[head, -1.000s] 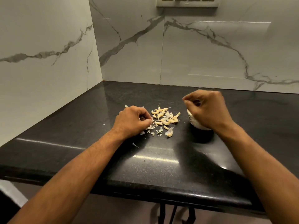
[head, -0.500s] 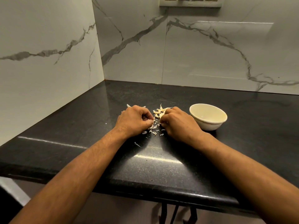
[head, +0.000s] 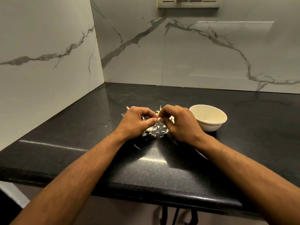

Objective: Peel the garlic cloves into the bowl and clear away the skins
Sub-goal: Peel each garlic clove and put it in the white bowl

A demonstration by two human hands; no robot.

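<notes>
— Two hands met above the pile, then?

— Yes. The left hand and the right hand were raised a little over the black countertop, fingertips together, both pinching one small garlic clove between them. The fingers of each were curled round it; only a pale tip of it showed.

— And the rest of the garlic?

— Under and behind the hands. Loose skins lay scattered on the counter just below the knuckles, with a few pale pieces behind the fingers. Whether those were cloves or peel I could not tell.

— Where was the bowl?

— The cream bowl stood upright on the counter just to the right of the right hand, apart from it. Its inside looked pale; I could not make out cloves in it.

— Anything else?

— Marble-veined wall tiles behind, and a switch plate at the top.
</notes>
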